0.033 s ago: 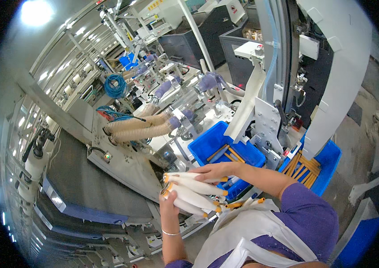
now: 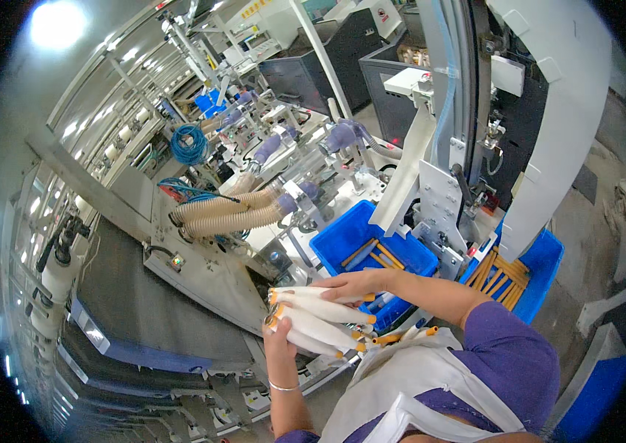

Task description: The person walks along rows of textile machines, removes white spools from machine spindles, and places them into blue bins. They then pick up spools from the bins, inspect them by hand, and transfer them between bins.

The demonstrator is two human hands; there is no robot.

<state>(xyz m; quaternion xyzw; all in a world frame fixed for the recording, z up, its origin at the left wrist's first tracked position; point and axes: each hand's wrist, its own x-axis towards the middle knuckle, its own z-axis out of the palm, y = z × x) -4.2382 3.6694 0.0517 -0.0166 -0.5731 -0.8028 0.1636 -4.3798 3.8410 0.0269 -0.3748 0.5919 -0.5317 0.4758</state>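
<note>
Several yarn bobbins (image 2: 320, 306), white thread wound on orange tubes, lie side by side in a bunch in front of me. My left hand (image 2: 280, 337) is closed round their left ends from below, with the thumb on top. Across the upper side of the bunch, my right hand (image 2: 357, 284) curls its fingers over the yarn. Orange tube ends stick out at both sides. Beside my white apron (image 2: 401, 365) rest more orange-ended pieces (image 2: 409, 336), partly hidden by its cloth.
A blue bin (image 2: 416, 258) holding a few orange and grey tubes stands beyond my right forearm. Another blue bin (image 2: 545, 269), with many orange tubes (image 2: 501, 280), is at the right. Ribbed beige hoses (image 2: 231, 210) and machine parts lie ahead. A grey upright post (image 2: 464, 88) rises on the right.
</note>
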